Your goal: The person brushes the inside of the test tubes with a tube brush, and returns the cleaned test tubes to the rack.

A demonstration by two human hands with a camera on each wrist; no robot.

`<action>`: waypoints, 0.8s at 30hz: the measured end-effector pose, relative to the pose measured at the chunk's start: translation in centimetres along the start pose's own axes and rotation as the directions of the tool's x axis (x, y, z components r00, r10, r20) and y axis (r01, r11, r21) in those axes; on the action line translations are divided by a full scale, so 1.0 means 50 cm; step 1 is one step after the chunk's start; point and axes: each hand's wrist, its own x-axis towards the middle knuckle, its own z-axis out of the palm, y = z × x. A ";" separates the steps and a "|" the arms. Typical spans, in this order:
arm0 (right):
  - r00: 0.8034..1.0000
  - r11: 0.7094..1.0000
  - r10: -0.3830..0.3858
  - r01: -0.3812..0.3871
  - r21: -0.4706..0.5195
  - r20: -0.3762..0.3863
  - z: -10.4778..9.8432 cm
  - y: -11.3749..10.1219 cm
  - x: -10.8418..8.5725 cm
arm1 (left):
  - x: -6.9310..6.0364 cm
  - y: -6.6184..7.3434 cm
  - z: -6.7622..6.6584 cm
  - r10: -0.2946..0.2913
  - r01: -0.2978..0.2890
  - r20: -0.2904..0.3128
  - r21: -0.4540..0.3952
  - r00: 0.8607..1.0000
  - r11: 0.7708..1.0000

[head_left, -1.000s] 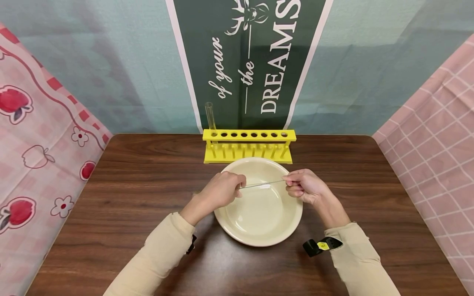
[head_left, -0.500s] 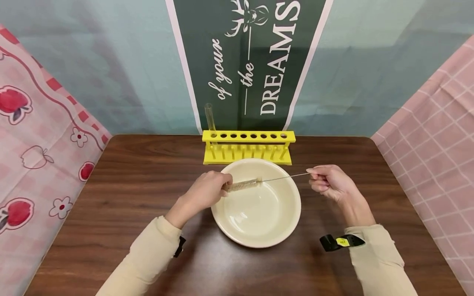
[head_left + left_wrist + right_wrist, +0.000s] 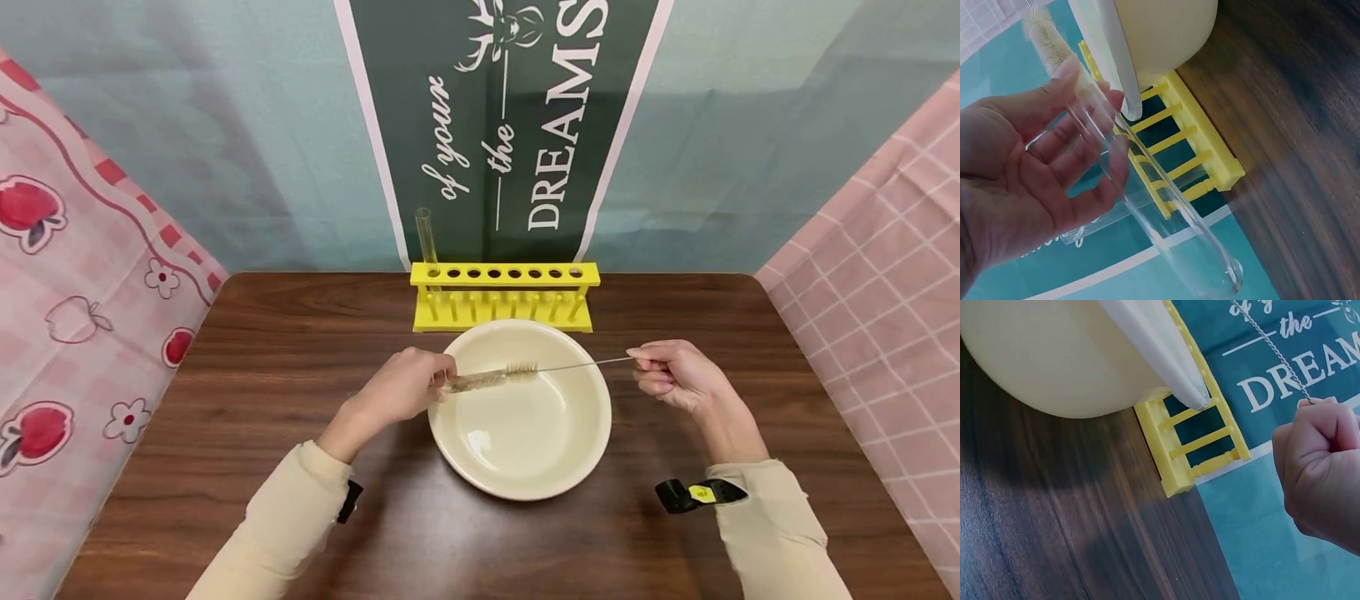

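clutching a part-hidden test tube, left grip clamped round it, right grip pinching a brush wire, end covered

Near side open, rear blocked

Tabletop has room in front of the basin. Left hand, right hand and the test tube brush between them bar the way across above it. Test tube rack just behind, upright test tube at its left end.

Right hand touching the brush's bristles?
Apart. The head view shows it: a stretch of bare wire separates the right hand from the bristles.
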 end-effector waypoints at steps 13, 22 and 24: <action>0.999 0.983 -0.005 0.013 -0.183 0.042 -0.017 -0.004 -0.012 | -0.011 -0.015 -0.008 0.019 -0.015 0.031 -0.115 0.999 0.993; 0.969 0.925 0.042 0.055 -0.377 0.243 -0.039 -0.010 -0.010 | -0.013 -0.023 -0.017 -0.031 0.042 0.070 -0.158 0.997 0.986; 0.957 0.919 0.044 0.073 -0.387 0.286 -0.042 -0.011 -0.010 | -0.014 -0.026 -0.017 -0.042 0.055 0.077 -0.172 0.996 0.984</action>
